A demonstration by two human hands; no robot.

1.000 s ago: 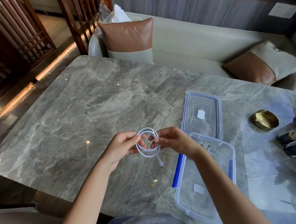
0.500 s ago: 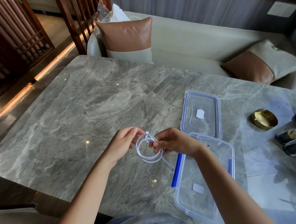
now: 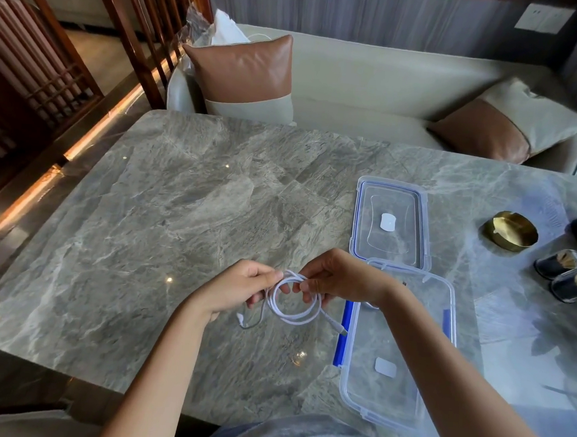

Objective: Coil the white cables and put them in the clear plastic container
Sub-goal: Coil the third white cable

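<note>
A white cable (image 3: 294, 316) hangs as a small round coil between both hands, just above the grey marble table (image 3: 164, 216). My left hand (image 3: 237, 290) pinches the coil's top left side. My right hand (image 3: 337, 278) pinches its top right side. One plug end dangles at the lower left of the coil, the other sticks out at the lower right towards the clear plastic container (image 3: 394, 389). The container stands open with blue clips, right of the coil; my right forearm hides part of it. Its clear lid (image 3: 391, 222) lies flat just behind it.
A brass dish (image 3: 511, 230) and two small dark jars (image 3: 566, 273) stand at the table's right side. A sofa with brown cushions (image 3: 242, 75) runs along the far edge. A wooden screen is to the left.
The coil has dropped lower and opened wider. A plug end that was held at the top now hangs free at the lower left. Both hands have stayed in place.
</note>
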